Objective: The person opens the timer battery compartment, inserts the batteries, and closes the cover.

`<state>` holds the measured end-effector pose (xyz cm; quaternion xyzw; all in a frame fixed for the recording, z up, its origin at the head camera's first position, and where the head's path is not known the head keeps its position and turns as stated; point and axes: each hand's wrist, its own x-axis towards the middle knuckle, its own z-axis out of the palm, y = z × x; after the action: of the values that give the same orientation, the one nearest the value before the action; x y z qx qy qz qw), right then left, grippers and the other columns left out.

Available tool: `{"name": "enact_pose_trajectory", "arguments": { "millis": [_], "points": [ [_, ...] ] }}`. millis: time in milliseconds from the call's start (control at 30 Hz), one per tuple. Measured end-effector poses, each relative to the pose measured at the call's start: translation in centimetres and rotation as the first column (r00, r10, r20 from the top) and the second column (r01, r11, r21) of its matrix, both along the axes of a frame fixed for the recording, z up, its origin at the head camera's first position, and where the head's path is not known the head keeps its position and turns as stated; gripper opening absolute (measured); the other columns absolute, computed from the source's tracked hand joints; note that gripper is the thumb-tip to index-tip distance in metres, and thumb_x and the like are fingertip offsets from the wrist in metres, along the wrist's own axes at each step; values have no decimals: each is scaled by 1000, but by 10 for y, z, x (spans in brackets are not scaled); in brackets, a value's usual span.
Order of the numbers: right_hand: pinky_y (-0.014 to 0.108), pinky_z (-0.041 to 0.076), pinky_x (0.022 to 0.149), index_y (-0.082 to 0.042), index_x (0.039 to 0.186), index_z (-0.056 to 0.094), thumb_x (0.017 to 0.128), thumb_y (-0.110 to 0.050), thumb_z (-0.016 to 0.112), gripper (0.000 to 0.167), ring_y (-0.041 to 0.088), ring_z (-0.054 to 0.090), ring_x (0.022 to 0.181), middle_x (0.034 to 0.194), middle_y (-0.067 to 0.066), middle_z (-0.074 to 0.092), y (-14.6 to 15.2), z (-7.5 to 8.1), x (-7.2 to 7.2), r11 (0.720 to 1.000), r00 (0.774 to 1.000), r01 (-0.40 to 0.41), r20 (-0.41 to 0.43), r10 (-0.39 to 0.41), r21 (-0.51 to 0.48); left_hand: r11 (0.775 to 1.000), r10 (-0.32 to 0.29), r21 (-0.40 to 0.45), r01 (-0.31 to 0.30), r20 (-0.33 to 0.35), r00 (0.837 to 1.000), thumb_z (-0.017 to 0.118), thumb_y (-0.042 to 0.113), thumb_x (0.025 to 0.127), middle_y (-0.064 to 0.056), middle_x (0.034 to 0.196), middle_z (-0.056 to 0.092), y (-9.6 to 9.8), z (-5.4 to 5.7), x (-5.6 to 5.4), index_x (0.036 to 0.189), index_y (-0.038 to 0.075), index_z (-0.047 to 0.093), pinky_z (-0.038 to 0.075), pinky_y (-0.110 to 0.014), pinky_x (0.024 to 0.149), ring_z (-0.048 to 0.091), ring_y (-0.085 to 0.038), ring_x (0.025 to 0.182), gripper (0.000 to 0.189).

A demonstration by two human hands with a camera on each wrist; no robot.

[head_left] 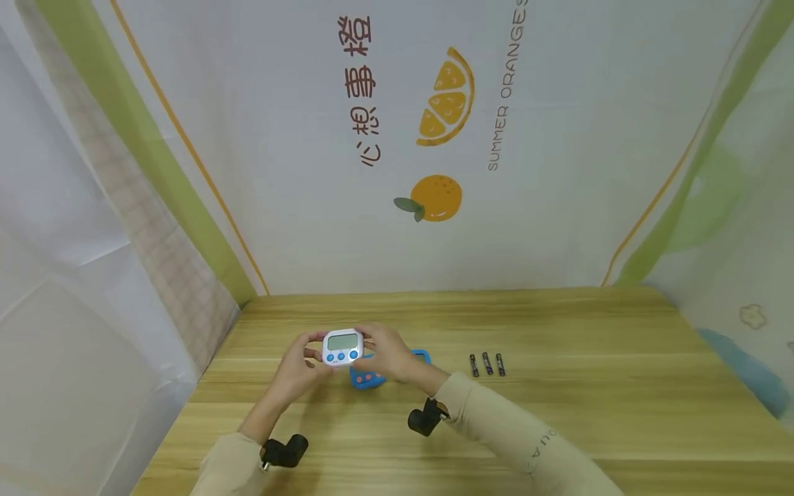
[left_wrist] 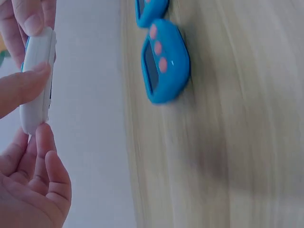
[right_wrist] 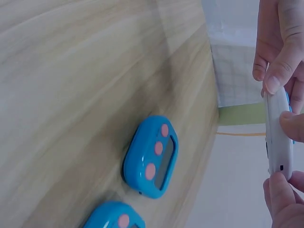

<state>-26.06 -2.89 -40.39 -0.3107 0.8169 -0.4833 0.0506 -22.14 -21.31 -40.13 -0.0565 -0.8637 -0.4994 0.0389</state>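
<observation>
A white digital timer (head_left: 343, 348) with a grey screen and blue buttons is held up over the table, screen towards the head camera. My left hand (head_left: 298, 368) grips its left end between thumb and fingers. From the other side my right hand (head_left: 391, 355) pinches the right end. The left wrist view shows the timer (left_wrist: 37, 80) edge-on, a thumb pressing its side. Below it on the table lies a blue timer (right_wrist: 152, 159) with pink buttons. A second blue timer (head_left: 423, 356) lies beside that one, partly hidden by my right hand.
Three small dark batteries (head_left: 487, 364) lie in a row on the wooden table (head_left: 589, 399), right of my right hand. A white cloth (head_left: 279, 227) printed with oranges hangs behind the table's back edge. Black wrist cameras (head_left: 424, 417) sit on both forearms.
</observation>
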Motion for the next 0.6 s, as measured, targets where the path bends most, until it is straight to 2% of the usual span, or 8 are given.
{"name": "enact_pose_trajectory", "arguments": {
  "millis": [300, 600],
  "points": [
    [29, 43, 89, 6, 124, 45, 75, -3, 69, 55, 26, 47, 109, 118, 16, 47, 39, 14, 8, 999, 999, -33, -41, 31, -33, 999, -22, 47, 24, -53, 998, 77, -1, 62, -13, 112, 49, 34, 13, 6, 116, 1, 48, 39, -30, 70, 52, -22, 79, 62],
    [33, 43, 89, 4, 122, 47, 73, -2, 70, 55, 27, 47, 110, 119, 15, 47, 81, 25, 21, 997, 997, -31, -76, 26, -76, 997, -77, -7, 77, -152, 985, 79, -1, 60, -10, 106, 51, 70, 22, 11, 111, 2, 50, 43, -31, 66, 51, -20, 76, 59]
  ]
}}
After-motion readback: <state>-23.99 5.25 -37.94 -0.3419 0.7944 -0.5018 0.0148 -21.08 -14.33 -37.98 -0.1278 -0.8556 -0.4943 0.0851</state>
